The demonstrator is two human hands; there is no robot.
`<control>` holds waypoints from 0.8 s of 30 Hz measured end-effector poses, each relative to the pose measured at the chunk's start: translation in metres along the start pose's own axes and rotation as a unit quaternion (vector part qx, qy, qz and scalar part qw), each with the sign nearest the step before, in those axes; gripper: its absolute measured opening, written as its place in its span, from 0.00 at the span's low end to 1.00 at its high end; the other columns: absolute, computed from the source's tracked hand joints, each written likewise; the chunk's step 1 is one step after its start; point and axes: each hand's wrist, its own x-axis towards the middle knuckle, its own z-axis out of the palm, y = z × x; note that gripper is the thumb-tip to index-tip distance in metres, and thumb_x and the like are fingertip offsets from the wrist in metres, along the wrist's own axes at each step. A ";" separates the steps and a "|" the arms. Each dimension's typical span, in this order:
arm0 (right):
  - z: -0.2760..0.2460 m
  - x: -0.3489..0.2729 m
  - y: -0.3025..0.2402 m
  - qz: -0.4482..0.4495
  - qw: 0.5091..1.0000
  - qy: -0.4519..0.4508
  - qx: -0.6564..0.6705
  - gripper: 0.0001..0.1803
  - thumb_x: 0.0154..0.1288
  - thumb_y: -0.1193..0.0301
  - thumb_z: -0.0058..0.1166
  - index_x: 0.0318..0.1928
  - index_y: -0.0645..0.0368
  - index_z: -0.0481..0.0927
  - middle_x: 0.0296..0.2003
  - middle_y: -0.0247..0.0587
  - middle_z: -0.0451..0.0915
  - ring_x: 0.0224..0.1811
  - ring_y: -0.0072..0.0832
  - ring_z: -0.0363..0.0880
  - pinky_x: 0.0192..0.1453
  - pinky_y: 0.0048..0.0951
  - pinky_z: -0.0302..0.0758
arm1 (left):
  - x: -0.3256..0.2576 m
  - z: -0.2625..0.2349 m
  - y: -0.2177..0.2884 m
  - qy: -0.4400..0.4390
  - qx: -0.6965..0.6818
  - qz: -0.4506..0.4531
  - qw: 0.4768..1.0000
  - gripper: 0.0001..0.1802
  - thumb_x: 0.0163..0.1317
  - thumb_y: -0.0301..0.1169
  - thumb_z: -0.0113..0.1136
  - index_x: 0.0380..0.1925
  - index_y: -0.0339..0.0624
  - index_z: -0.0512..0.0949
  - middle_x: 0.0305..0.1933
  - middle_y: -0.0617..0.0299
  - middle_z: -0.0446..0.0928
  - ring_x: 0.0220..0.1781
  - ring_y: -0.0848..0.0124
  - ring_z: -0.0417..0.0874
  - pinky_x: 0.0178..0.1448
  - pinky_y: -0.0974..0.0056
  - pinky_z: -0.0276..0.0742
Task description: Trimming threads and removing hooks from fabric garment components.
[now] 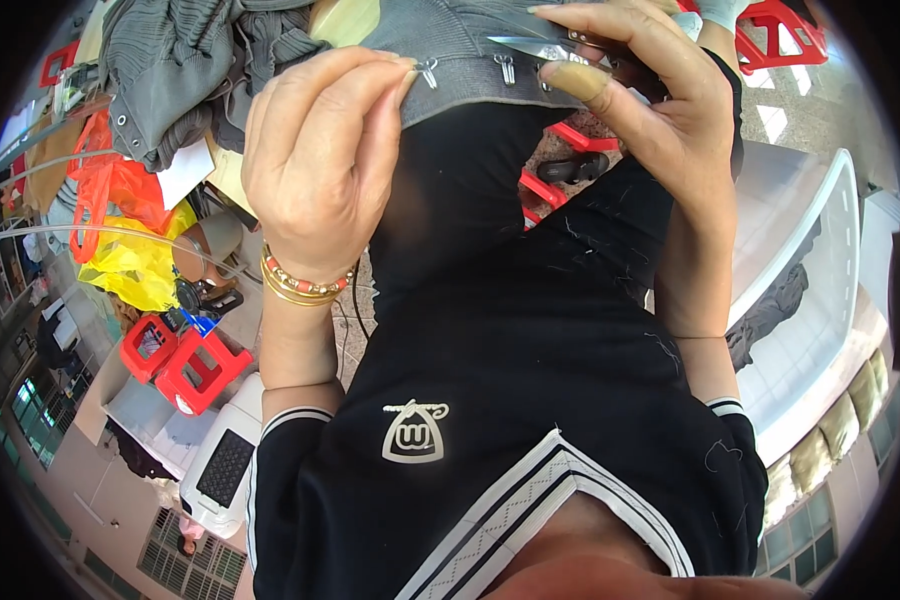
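My left hand (pixel 320 150) pinches the edge of a grey garment (pixel 450 50) that carries a row of small metal hooks (pixel 427 72). My right hand (pixel 650 90) holds small metal thread snips (pixel 535 46), their blades pointing left along the garment's edge near the hooks. Bead and gold bracelets (pixel 305 285) circle my left wrist. Below the hands lies my black top with white trim.
More grey clothing (pixel 170 70) is heaped at the upper left, beside orange (pixel 110 185) and yellow plastic bags (pixel 140 265). Red plastic stools (pixel 195 365) stand at the left and another at the top right (pixel 775 30). A white tub (pixel 820 290) sits at the right.
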 end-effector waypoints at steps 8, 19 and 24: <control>0.009 -0.008 0.028 -0.098 0.995 0.001 -0.009 0.19 0.52 0.77 0.65 0.47 0.62 0.82 0.30 0.30 0.74 0.32 0.17 0.70 0.37 0.17 0.65 | -0.010 0.000 0.001 0.045 -0.072 -0.097 0.992 0.06 0.54 0.18 0.63 0.33 0.35 0.79 0.35 0.56 0.79 0.34 0.67 0.80 0.38 0.68 0.76; 0.009 -0.015 0.039 -0.074 0.997 0.020 0.003 0.20 0.51 0.77 0.66 0.47 0.63 0.82 0.34 0.32 0.76 0.35 0.17 0.72 0.40 0.16 0.67 | -0.012 -0.009 -0.008 0.069 -0.081 -0.173 0.979 0.05 0.57 0.19 0.62 0.35 0.35 0.79 0.38 0.56 0.79 0.38 0.70 0.79 0.43 0.70 0.74; 0.007 -0.010 0.036 -0.112 0.993 0.001 -0.038 0.21 0.50 0.77 0.67 0.47 0.63 0.82 0.33 0.33 0.75 0.34 0.19 0.72 0.39 0.19 0.67 | -0.008 -0.004 0.001 0.001 -0.165 -0.164 0.973 0.12 0.61 0.22 0.58 0.45 0.36 0.79 0.43 0.57 0.77 0.41 0.69 0.77 0.47 0.68 0.73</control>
